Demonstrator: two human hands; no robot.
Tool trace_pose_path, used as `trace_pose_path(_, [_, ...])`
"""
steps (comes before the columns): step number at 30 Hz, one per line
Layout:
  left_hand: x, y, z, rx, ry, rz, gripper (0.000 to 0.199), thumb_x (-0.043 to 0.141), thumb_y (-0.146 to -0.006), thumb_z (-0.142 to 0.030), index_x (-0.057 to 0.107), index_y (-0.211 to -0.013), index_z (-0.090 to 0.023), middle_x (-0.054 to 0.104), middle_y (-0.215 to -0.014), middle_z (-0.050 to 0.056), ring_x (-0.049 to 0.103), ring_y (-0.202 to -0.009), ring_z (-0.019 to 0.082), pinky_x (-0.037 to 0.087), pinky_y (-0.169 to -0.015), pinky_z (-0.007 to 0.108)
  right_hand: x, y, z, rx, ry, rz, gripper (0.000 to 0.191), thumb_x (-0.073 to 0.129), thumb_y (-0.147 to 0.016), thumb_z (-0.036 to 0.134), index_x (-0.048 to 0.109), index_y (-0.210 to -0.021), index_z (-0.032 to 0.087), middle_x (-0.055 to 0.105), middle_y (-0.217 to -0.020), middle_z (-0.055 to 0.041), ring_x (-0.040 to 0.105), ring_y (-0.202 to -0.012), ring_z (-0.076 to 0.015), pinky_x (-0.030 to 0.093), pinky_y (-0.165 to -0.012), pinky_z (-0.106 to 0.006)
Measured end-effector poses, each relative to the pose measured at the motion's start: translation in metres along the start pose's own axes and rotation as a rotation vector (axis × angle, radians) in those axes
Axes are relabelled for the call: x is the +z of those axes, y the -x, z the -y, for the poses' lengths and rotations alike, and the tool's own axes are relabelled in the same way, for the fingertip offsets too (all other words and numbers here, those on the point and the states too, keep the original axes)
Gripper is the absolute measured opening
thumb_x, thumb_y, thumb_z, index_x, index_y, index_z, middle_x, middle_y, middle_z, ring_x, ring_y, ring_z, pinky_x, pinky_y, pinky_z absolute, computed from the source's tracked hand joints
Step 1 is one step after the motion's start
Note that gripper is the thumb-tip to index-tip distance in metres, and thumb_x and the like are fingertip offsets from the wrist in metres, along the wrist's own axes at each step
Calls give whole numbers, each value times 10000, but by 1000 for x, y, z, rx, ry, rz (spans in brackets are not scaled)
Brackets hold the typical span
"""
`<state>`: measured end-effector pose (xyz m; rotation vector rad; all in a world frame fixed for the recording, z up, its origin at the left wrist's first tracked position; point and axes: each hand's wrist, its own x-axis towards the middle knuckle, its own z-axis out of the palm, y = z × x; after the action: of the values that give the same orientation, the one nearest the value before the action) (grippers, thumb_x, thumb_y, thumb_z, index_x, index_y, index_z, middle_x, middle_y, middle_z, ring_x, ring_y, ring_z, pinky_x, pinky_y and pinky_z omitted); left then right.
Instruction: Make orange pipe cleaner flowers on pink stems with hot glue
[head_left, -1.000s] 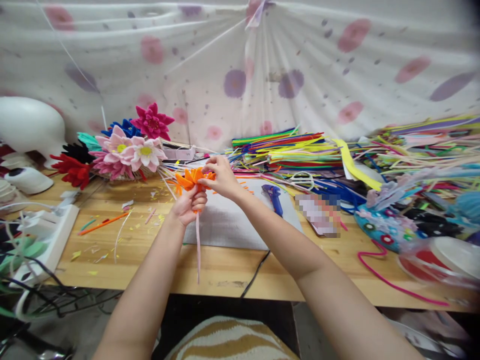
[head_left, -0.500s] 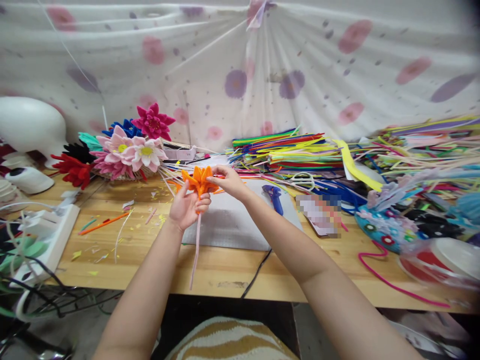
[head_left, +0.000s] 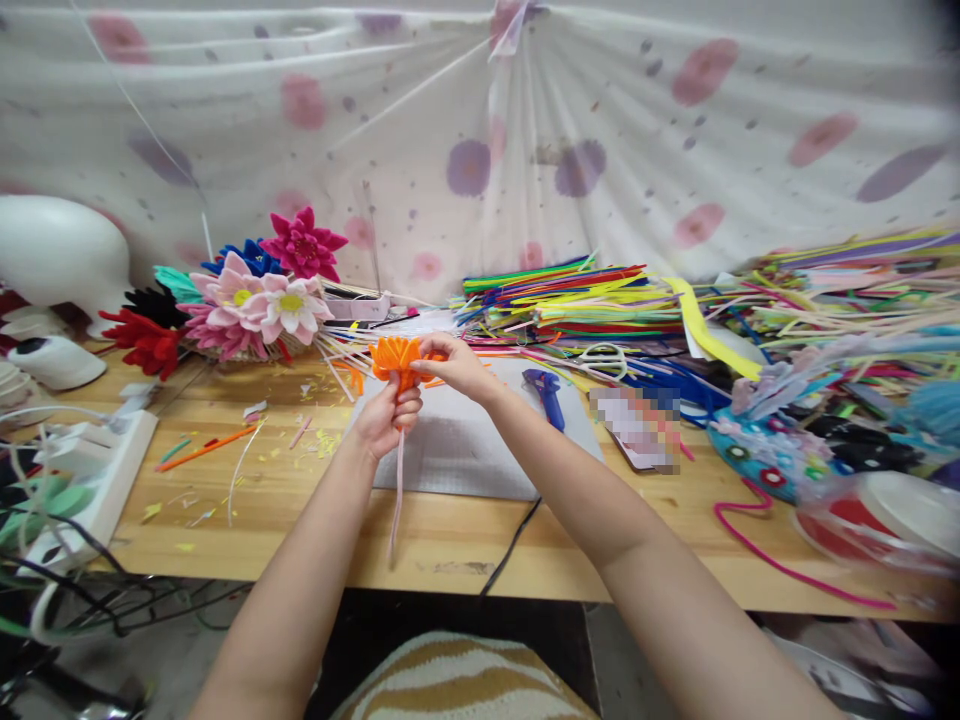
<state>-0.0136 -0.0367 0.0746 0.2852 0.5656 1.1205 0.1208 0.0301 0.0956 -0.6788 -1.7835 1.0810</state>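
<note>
An orange pipe-cleaner flower [head_left: 395, 356] is held up over the grey mat [head_left: 465, 450]. Below its head, my left hand [head_left: 388, 415] is closed round the base, and a pale pink stem [head_left: 397, 510] hangs out beneath the fist. From the right, my right hand [head_left: 454, 362] pinches the flower's petals between thumb and fingertips. The petals look bunched and rounded, and their inner side is partly covered by my fingers. On the mat to the right lies a blue glue gun [head_left: 549, 395].
Finished flowers [head_left: 255, 290] stand back left. Bundles of pipe cleaners [head_left: 570, 300] line the back, with scissors [head_left: 604, 360] in front. At left lies a white power strip [head_left: 97, 500]. A black cable [head_left: 514, 550] crosses the front edge. A pink pipe cleaner [head_left: 795, 575] curls at right.
The flower has turned in my hands, from pointed spread petals to a rounder, bunched look. My left hand has shifted slightly right and closed more tightly round the base.
</note>
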Motion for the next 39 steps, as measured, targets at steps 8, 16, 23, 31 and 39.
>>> trace_pose_path(8, [0, -3, 3, 70, -103, -16, 228, 476, -851, -337, 471, -741, -137, 211, -516, -82, 198, -342, 12, 151, -281, 90, -3, 2, 3, -81, 105, -9, 231, 646, -655, 361, 546, -758, 181, 561, -863, -12, 521, -852, -149, 412, -804, -315])
trace_pose_path(16, [12, 0, 8, 152, -376, -152, 229, 390, -877, -338, 506, -843, -145, 407, -572, -25, 296, -377, 20, 184, -318, 95, -11, -2, 17, -178, 472, 29, 64, 638, -690, 216, 591, -710, 178, 590, -826, -31, 516, -876, -175, 364, -872, -349])
trace_pose_path(23, [13, -1, 11, 278, -510, -280, 162, 579, -763, -264, 472, -753, -143, 394, -536, -50, 292, -376, 14, 174, -345, 112, -17, 8, 5, -154, 449, -14, 122, 674, -675, 250, 637, -778, 194, 528, -1059, -57, 457, -1064, -195, 321, -967, -390])
trace_pose_path(31, [17, -5, 18, 353, -575, -370, 126, 542, -770, -234, 437, -769, -164, 372, -518, -76, 260, -352, 16, 152, -347, 136, -18, 24, -5, -153, 493, -71, 106, 711, -666, 288, 667, -712, 203, 527, -1061, -58, 433, -1089, -207, 293, -992, -420])
trace_pose_path(39, [16, -4, 22, 487, -617, -389, 153, 567, -738, -262, 466, -769, -152, 511, -646, -13, 413, -446, 37, 262, -395, 160, -18, 36, 5, -332, 601, -27, 74, 684, -696, 292, 657, -701, 224, 520, -1136, -57, 399, -1131, -223, 279, -996, -447])
